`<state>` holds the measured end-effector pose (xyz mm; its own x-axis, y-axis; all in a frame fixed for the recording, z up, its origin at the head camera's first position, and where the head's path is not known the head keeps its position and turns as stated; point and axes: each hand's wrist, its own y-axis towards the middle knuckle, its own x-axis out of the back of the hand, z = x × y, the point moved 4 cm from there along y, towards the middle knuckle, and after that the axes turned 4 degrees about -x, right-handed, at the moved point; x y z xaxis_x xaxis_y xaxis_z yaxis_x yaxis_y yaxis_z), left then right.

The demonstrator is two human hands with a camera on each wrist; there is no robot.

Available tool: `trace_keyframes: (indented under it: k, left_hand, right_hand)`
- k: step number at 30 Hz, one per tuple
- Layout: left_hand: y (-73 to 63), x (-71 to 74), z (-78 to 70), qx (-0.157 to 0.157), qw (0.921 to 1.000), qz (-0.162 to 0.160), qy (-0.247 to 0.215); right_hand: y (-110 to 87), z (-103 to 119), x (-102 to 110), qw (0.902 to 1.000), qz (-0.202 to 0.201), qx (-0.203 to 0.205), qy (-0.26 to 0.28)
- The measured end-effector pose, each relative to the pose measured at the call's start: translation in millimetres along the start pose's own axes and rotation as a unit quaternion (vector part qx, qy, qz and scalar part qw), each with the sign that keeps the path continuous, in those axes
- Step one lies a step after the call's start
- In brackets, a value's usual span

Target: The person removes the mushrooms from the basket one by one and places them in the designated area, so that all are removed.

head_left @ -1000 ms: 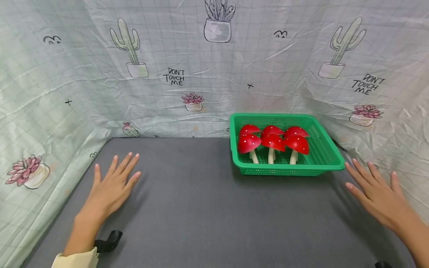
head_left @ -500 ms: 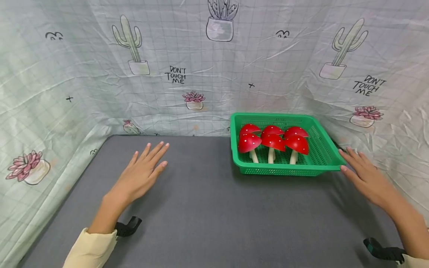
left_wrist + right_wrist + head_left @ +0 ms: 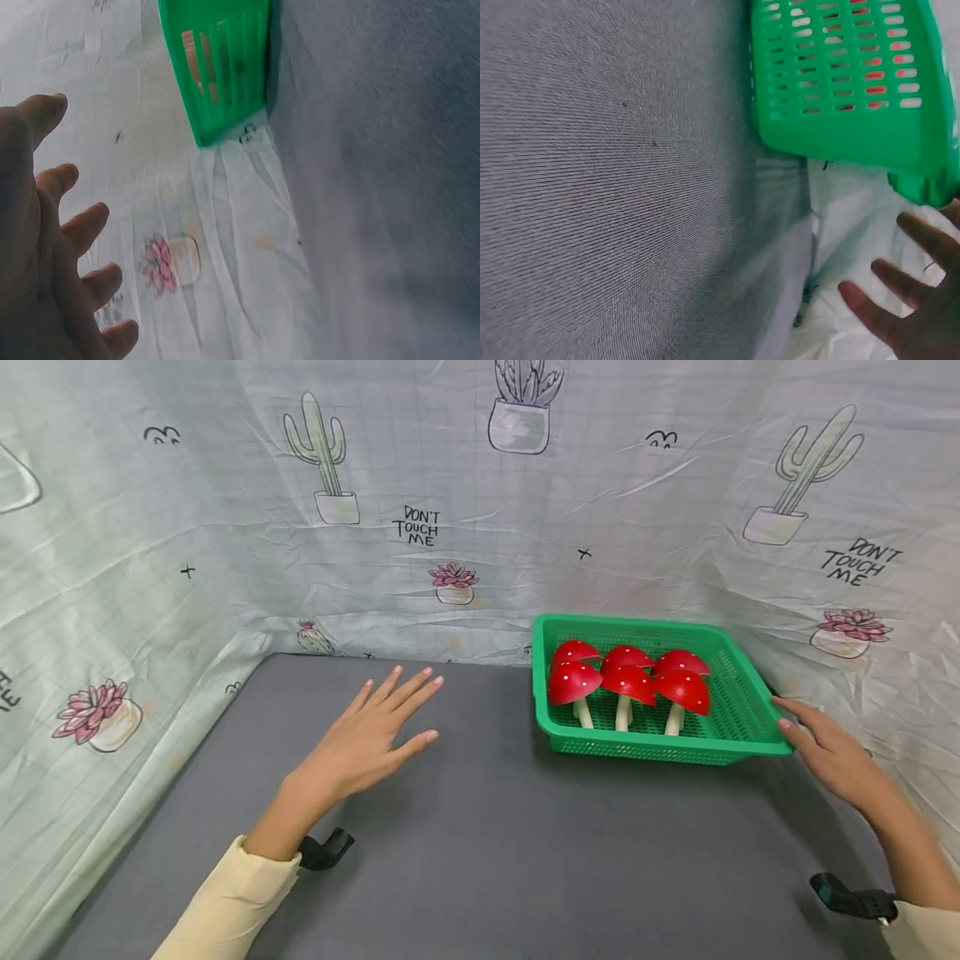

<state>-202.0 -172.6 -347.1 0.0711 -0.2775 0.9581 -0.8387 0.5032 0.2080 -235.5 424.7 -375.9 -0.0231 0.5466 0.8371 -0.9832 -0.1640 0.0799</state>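
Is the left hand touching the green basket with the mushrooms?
No, the left hand is over the grey tabletop, with a gap between it and the green basket.

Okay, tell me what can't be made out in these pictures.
Head view: most of the stems of the back mushrooms, hidden by the front mushrooms.
Head view: some fingers of the right hand, hidden behind the hand itself.
Left wrist view: the rest of the basket, cut off by the top edge.
Left wrist view: part of the left hand, cut off by the left edge.
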Motion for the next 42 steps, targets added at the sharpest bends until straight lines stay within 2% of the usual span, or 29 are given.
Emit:
trace_keyframes:
  k: [4, 8, 10, 11, 13, 14, 17, 18, 20, 22, 25, 29, 31, 32, 34, 36, 38, 39, 42]
  left_hand:
    - [10.8, -0.9, -11.9, -0.029, 0.9996, 0.005, 0.005]
    - [21.4, -2.1, -25.6, -0.062, 0.9980, 0.009, 0.002]
    - [26.6, -2.6, -31.6, -0.076, 0.9970, 0.008, -0.001]
    - [28.8, -2.9, -34.3, -0.083, 0.9965, 0.008, -0.004]
    - [33.1, -4.3, -38.6, -0.094, 0.9956, 0.005, -0.009]
    - [35.1, -5.2, -40.3, -0.098, 0.9950, 0.004, -0.015]
    - [40.5, -8.5, -44.2, -0.112, 0.9930, 0.006, -0.036]
    - [42.4, -9.5, -45.4, -0.117, 0.9922, 0.008, -0.043]
    - [46.4, -10.7, -47.5, -0.125, 0.9904, 0.014, -0.057]
    - [51.5, -9.9, -49.4, -0.133, 0.9879, 0.021, -0.076]
    - [62.7, -5.8, -52.1, -0.146, 0.9809, 0.030, -0.125]
    - [86.4, 0.7, -55.1, -0.151, 0.9661, 0.050, -0.203]
    - [100.5, 2.1, -56.6, -0.147, 0.9602, 0.061, -0.229]
    - [107.7, 2.4, -57.6, -0.146, 0.9579, 0.068, -0.238]
    - [121.3, 1.5, -59.5, -0.143, 0.9544, 0.083, -0.248]
    - [134.8, 0.6, -61.8, -0.142, 0.9515, 0.098, -0.254]
    - [147.7, 0.5, -64.2, -0.140, 0.9493, 0.112, -0.258]
    - [153.9, 0.9, -65.7, -0.138, 0.9481, 0.118, -0.261]
    - [171.6, 2.6, -71.3, -0.141, 0.9463, 0.132, -0.259]
  right_hand:
    - [5.4, -11, 2, 0.9988, 0.020, -0.040, 0.019]
    - [12.3, -23, 3, 0.9933, 0.042, -0.045, 0.097]
    - [15.3, -29, 0, 0.9853, 0.060, -0.037, 0.155]
    - [17.0, -32, -3, 0.9770, 0.072, -0.032, 0.198]
    - [19.8, -36, -10, 0.9449, 0.096, -0.021, 0.312]
    - [21.0, -37, -15, 0.9225, 0.106, -0.014, 0.371]
    - [24.9, -40, -30, 0.8420, 0.115, 0.010, 0.527]
    - [26.1, -41, -34, 0.8222, 0.109, 0.018, 0.558]
    - [28.3, -42, -39, 0.8004, 0.096, 0.030, 0.591]
    - [29.6, -44, -41, 0.7860, 0.097, 0.037, 0.610]
    - [30.1, -48, -37, 0.7806, 0.125, 0.041, 0.611]
    - [31.8, -55, -25, 0.7762, 0.173, 0.057, 0.604]
    - [34.6, -58, -18, 0.7835, 0.178, 0.052, 0.593]
    - [36.5, -59, -15, 0.7950, 0.174, 0.044, 0.579]
    - [41.6, -60, -11, 0.8320, 0.160, 0.013, 0.531]
    - [47.6, -59, -8, 0.8613, 0.156, -0.022, 0.483]
    - [52.9, -58, -8, 0.8755, 0.162, -0.041, 0.453]
    - [54.8, -57, -9, 0.8773, 0.167, -0.046, 0.448]
    - [56.4, -57, -11, 0.8493, 0.190, -0.027, 0.492]
